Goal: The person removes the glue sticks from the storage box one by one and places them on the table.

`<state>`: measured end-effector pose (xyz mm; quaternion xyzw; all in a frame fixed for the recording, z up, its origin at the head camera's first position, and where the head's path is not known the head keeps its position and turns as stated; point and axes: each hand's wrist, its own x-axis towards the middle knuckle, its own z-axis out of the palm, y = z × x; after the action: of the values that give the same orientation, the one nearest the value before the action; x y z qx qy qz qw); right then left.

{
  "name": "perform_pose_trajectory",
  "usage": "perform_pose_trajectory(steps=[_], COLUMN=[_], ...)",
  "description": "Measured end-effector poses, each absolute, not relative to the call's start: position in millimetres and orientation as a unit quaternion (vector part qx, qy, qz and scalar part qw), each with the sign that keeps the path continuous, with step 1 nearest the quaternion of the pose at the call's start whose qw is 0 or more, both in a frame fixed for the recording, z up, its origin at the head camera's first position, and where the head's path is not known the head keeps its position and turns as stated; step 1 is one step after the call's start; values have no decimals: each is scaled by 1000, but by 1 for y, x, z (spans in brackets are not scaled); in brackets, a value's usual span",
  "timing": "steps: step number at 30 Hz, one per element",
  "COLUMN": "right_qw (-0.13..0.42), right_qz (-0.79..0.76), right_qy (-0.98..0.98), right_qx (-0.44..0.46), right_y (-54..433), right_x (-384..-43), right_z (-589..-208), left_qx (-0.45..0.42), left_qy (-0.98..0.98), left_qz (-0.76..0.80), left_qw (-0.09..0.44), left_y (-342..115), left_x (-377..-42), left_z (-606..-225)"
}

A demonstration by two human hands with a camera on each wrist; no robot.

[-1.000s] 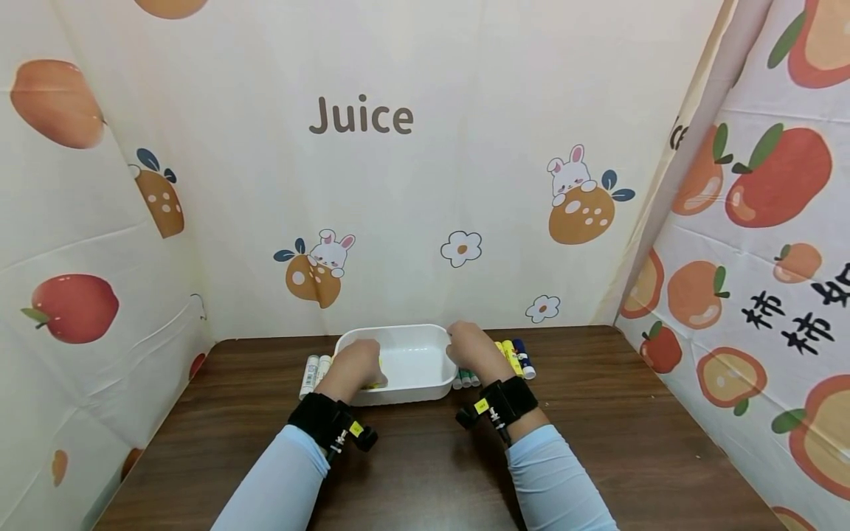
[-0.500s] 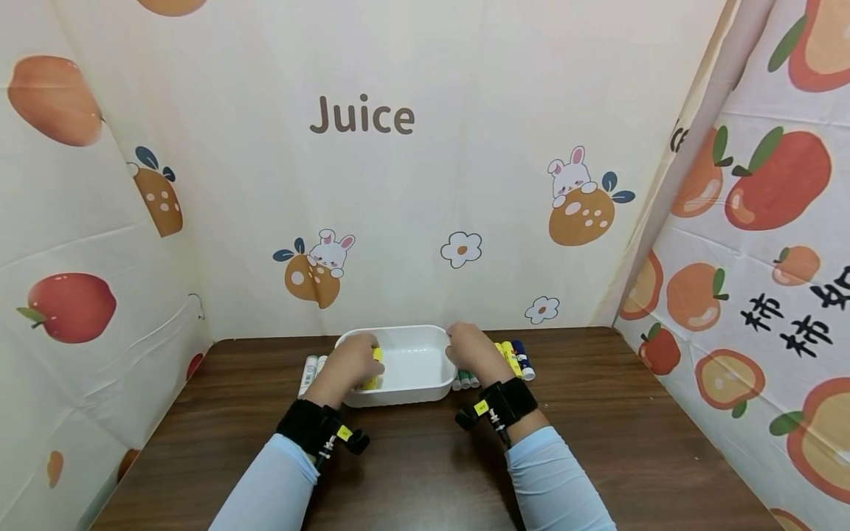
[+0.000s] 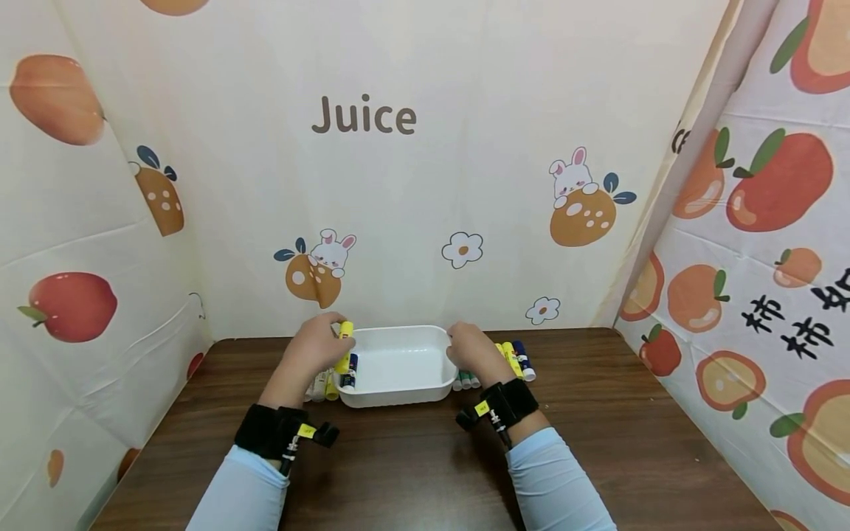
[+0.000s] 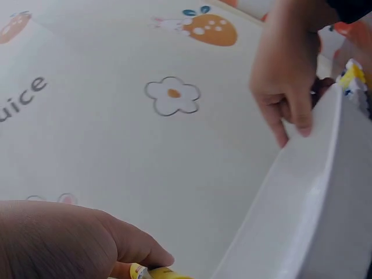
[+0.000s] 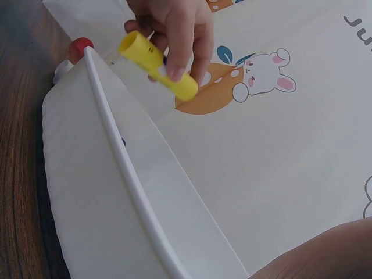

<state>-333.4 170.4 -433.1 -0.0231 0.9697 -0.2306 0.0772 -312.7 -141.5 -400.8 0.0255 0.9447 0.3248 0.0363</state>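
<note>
My left hand (image 3: 312, 346) pinches a yellow glue stick (image 3: 344, 348) between thumb and fingers, tilted over the left end of a white plastic tray (image 3: 398, 399). In the right wrist view the yellow tube slants under the left fingers, above the tray rim. Inside the tray, at its left end, leans a dark blue glue stick (image 3: 350, 369). At the tray's right end my right hand (image 3: 473, 348) grips the rim. The left wrist view shows the right thumb (image 4: 302, 119) against the tray wall.
Left of the tray lie white glue sticks (image 3: 319, 386) and a yellow one (image 3: 331, 388), partly behind the left arm. On the right are green-banded sticks (image 3: 466, 380), a yellow stick (image 3: 512, 359) and a dark blue stick (image 3: 524, 361). A printed curtain (image 3: 398, 192) stands behind the table.
My left hand has lifted the yellow glue stick up and to the left from inside the tray. The dark blue stick in the tray now shows. My right hand stays at the rim.
</note>
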Motion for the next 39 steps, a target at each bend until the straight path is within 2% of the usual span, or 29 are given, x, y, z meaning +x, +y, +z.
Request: perform_pose_trajectory(steps=[7,16,28,39], right_qw=[79,68,71,81], right_qz=[-231,-227,-227,-224], right_qy=[969,971,971,971], right_qx=[-21,-23,-22,-18], right_y=[171,171,171,170], right_x=[-333,-333,-335,-335], right_z=[-433,-434,-436,-433], left_qx=[0,-36,-42,-41], left_qy=[945,954,957,948], left_qz=[323,289,256,272], left_qw=[50,70,132,157], left_y=[-177,-210,-225,-226], left_x=[-315,-323,-332,-334], left_z=[-396,-410,-439,-446])
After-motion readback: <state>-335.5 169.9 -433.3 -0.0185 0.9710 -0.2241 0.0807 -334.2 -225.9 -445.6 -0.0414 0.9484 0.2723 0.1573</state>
